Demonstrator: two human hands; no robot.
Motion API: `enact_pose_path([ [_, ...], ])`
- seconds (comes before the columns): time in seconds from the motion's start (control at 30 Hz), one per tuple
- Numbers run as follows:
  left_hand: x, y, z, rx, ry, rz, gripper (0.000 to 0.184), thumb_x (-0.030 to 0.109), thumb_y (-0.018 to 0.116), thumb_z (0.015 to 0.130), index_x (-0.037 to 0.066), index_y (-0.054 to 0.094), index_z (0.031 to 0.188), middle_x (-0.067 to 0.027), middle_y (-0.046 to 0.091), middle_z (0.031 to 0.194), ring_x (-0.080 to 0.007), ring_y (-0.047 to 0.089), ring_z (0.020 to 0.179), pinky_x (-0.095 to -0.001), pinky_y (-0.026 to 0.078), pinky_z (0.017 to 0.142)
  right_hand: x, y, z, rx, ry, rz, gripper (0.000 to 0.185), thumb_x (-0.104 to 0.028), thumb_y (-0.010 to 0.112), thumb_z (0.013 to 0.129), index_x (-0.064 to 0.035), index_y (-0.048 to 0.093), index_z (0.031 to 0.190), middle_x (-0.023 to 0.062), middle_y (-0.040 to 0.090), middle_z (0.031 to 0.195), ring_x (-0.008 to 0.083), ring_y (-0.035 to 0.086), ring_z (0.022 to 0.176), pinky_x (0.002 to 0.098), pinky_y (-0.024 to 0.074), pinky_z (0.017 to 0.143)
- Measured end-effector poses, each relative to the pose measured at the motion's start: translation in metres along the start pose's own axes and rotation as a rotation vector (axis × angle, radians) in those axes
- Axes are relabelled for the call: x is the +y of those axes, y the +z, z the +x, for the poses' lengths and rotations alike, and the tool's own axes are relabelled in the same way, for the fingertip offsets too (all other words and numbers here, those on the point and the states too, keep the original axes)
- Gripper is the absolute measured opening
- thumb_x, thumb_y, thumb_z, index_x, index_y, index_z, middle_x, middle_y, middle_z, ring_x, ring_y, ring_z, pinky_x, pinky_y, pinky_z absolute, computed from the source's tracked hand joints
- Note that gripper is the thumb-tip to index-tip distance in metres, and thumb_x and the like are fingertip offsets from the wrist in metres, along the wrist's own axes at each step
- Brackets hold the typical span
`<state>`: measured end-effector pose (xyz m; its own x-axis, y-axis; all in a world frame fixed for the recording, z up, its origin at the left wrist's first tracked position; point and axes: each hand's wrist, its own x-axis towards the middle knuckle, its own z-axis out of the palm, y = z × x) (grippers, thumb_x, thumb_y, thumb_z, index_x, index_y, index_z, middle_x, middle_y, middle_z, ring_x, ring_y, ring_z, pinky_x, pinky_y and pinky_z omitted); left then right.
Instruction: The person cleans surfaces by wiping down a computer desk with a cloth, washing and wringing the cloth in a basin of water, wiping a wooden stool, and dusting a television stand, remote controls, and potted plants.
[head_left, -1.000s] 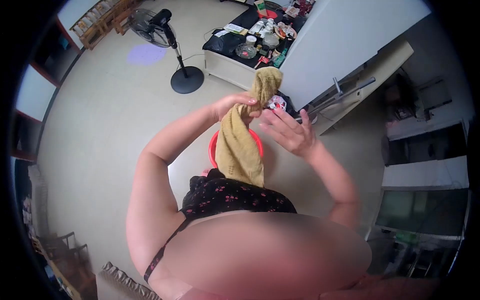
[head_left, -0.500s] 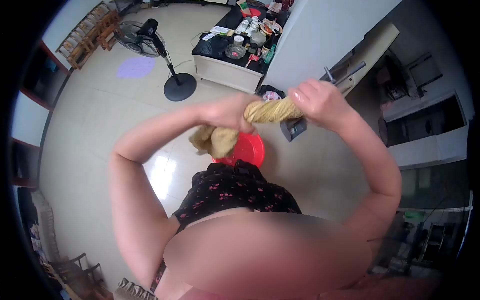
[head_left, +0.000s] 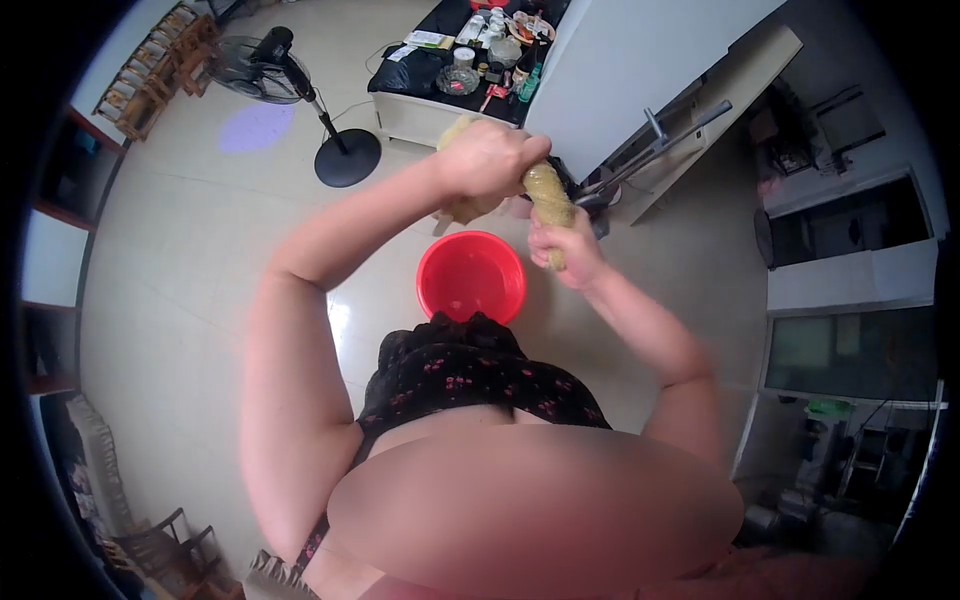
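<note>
A yellow towel (head_left: 547, 190) is tightly twisted between my two hands. My left hand (head_left: 490, 158) is wrapped round its upper part, and a loose bunch of the cloth hangs out on the left side of that hand. Lower and to the right, my right hand (head_left: 568, 246) grips the other part, with a short end poking out below the fingers. Beneath the hands, a red basin (head_left: 472, 277) stands on the floor in front of my body; water seems to lie in it.
A black standing fan (head_left: 347, 157) is at the upper left. Behind the hands stands a low cabinet (head_left: 405, 118) covered with bottles, a glass bowl and papers. Metal bars (head_left: 655, 145) lean near the white wall at right. A wooden chair (head_left: 170, 555) is at the lower left.
The towel has turned from level to steep, my left hand going up and my right hand down and left. A second ago my right hand was open and off the towel. The basin is now uncovered.
</note>
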<state>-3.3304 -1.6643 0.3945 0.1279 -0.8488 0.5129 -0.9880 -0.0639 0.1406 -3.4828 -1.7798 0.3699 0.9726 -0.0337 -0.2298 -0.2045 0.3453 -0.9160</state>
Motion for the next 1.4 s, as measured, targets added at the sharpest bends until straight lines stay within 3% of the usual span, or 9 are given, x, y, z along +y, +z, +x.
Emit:
enact_pose_path([
  [0.23, -0.015, 0.092, -0.028, 0.094, -0.244, -0.115, 0.029, 0.017, 0.063, 0.060, 0.010, 0.052, 0.086, -0.0108, 0.057, 0.064, -0.0315, 0.058, 0.059, -0.0408, 0.047, 0.055, 0.078, -0.013, 0.034, 0.073, 0.005, 0.602, 0.015, -0.008, 0.057, 0.069, -0.0091, 0.044, 0.077, -0.0013, 0.041, 0.058, 0.0093, 0.039, 0.046, 0.0227, 0.0318, 0.043],
  [0.67, -0.006, 0.152, -0.051, 0.462, -0.723, -0.225, 0.049, 0.023, 0.073, 0.062, 0.005, 0.052, 0.102, -0.0173, 0.060, 0.089, -0.0334, 0.058, 0.083, -0.0393, 0.047, 0.071, 0.068, -0.025, 0.050, 0.105, -0.056, 0.742, 0.011, -0.016, 0.052, 0.082, -0.0065, 0.048, 0.086, 0.0013, 0.047, 0.070, 0.0122, 0.048, 0.065, 0.0276, 0.0403, 0.062],
  [0.73, -0.006, 0.159, -0.051, 0.310, -0.924, -0.505, 0.044, 0.021, 0.070, 0.067, 0.003, 0.053, 0.102, -0.0130, 0.061, 0.091, -0.0281, 0.060, 0.084, -0.0368, 0.047, 0.073, 0.051, -0.011, 0.042, 0.054, -0.093, 0.629, 0.024, -0.024, 0.051, 0.084, -0.0035, 0.048, 0.097, 0.0055, 0.051, 0.081, 0.0154, 0.051, 0.076, 0.0311, 0.0421, 0.070],
  [0.8, -0.022, 0.186, -0.054, 0.295, -0.721, -1.640, 0.040, 0.020, 0.066, 0.072, 0.001, 0.053, 0.104, -0.0078, 0.061, 0.094, -0.0207, 0.059, 0.086, -0.0334, 0.047, 0.074, 0.046, -0.009, 0.037, 0.004, -0.129, 0.512, 0.037, -0.031, 0.051, 0.087, -0.0006, 0.048, 0.107, 0.0096, 0.055, 0.093, 0.0186, 0.055, 0.088, 0.0346, 0.0439, 0.078],
  [0.87, -0.010, 0.161, -0.047, 0.337, -0.580, -1.527, 0.037, 0.018, 0.062, 0.074, 0.001, 0.055, 0.106, -0.0051, 0.061, 0.093, -0.0153, 0.058, 0.085, -0.0303, 0.047, 0.074, 0.046, -0.027, 0.028, -0.030, -0.312, 0.246, 0.065, -0.048, 0.046, 0.086, 0.0027, 0.036, 0.125, 0.0176, 0.049, 0.117, 0.0253, 0.049, 0.110, 0.0422, 0.0398, 0.092],
  [1.07, 0.020, 0.084, -0.030, -0.619, -0.941, -2.021, 0.042, 0.031, 0.063, 0.075, 0.002, 0.052, 0.105, -0.0065, 0.059, 0.077, -0.0188, 0.059, 0.063, -0.0296, 0.050, 0.057, 0.002, -0.043, -0.015, -0.222, -0.563, -0.283, 0.072, -0.052, 0.042, 0.085, 0.0012, 0.028, 0.132, 0.0156, 0.040, 0.131, 0.0306, 0.040, 0.120, 0.0420, 0.0286, 0.102],
  [1.13, 0.027, 0.088, -0.033, -0.641, -0.908, -2.136, 0.042, 0.037, 0.057, 0.077, 0.002, 0.052, 0.101, -0.0084, 0.057, 0.074, -0.0204, 0.058, 0.059, -0.0317, 0.050, 0.052, -0.015, -0.026, -0.032, -0.109, -0.935, -1.363, 0.046, -0.033, 0.040, 0.091, -0.0060, 0.036, 0.129, 0.0125, 0.041, 0.132, 0.0261, 0.039, 0.121, 0.0431, 0.0208, 0.106],
  [1.23, 0.033, 0.085, -0.032, -0.967, -0.517, -2.359, 0.049, 0.043, 0.046, 0.078, -0.001, 0.051, 0.100, -0.0117, 0.055, 0.071, -0.0207, 0.057, 0.058, -0.0323, 0.051, 0.052, -0.003, -0.054, -0.033, 0.046, -1.425, -2.236, 0.045, -0.032, 0.046, 0.088, -0.0146, 0.036, 0.129, 0.0115, 0.042, 0.131, 0.0240, 0.041, 0.120, 0.0521, 0.0140, 0.105],
  [1.4, 0.066, 0.092, -0.022, -1.396, 0.030, -2.549, 0.061, 0.046, 0.041, 0.081, -0.007, 0.045, 0.110, -0.0146, 0.052, 0.070, -0.0211, 0.056, 0.055, -0.0348, 0.055, 0.056, -0.019, -0.040, -0.020, 0.178, -1.762, -1.805, 0.038, -0.022, 0.056, 0.082, -0.0210, 0.042, 0.117, 0.0065, 0.053, 0.106, 0.0250, 0.055, 0.102, 0.0567, 0.0143, 0.103],
])
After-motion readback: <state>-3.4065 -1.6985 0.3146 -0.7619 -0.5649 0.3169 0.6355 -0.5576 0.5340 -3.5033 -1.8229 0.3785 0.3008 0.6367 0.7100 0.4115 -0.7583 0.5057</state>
